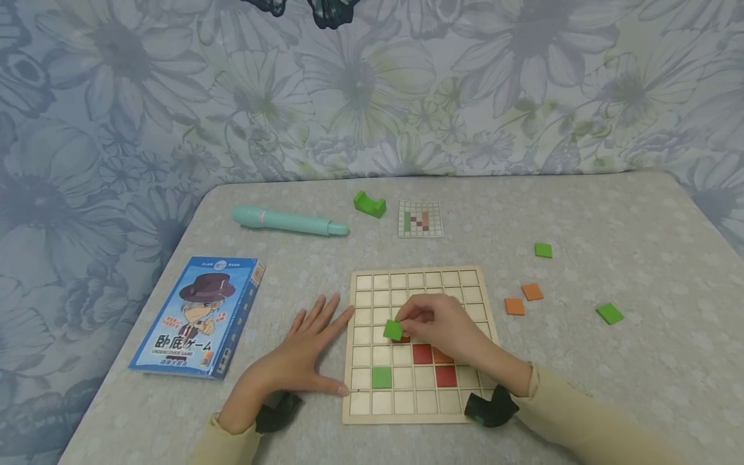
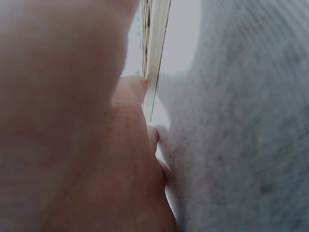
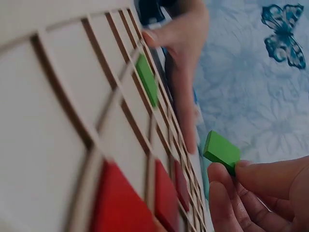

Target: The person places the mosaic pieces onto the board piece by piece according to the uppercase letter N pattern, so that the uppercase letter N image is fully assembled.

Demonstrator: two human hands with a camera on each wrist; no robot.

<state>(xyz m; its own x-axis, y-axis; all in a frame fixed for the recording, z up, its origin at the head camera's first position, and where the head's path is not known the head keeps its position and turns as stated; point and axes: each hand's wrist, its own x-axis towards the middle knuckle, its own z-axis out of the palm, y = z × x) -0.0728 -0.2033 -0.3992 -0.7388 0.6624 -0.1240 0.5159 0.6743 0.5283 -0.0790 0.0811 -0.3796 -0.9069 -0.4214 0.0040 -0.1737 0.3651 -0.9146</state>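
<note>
A wooden grid board [image 1: 360, 412] lies on the table, with a green tile [image 1: 381, 377] seated in a lower-left cell. Red tiles [image 1: 445, 376] run diagonally across its middle, and an orange tile [image 1: 443, 356] is partly covered by my right hand [image 1: 436, 326]. Between thumb and fingertips that hand pinches another green tile [image 3: 222, 149], held above the board. My left hand [image 1: 308, 352] lies with fingers spread along the board's left edge, thumb and index finger touching it. In the left wrist view, the palm and fingers fill much of the picture.
Loose green tiles [image 1: 609, 314] and orange tiles [image 1: 515, 307] lie right of the board. Behind it are a small pattern card [image 1: 420, 219], a green curved block [image 1: 369, 205] and a teal tube-shaped object [image 1: 290, 221]. A blue game box [image 1: 197, 316] lies at the left.
</note>
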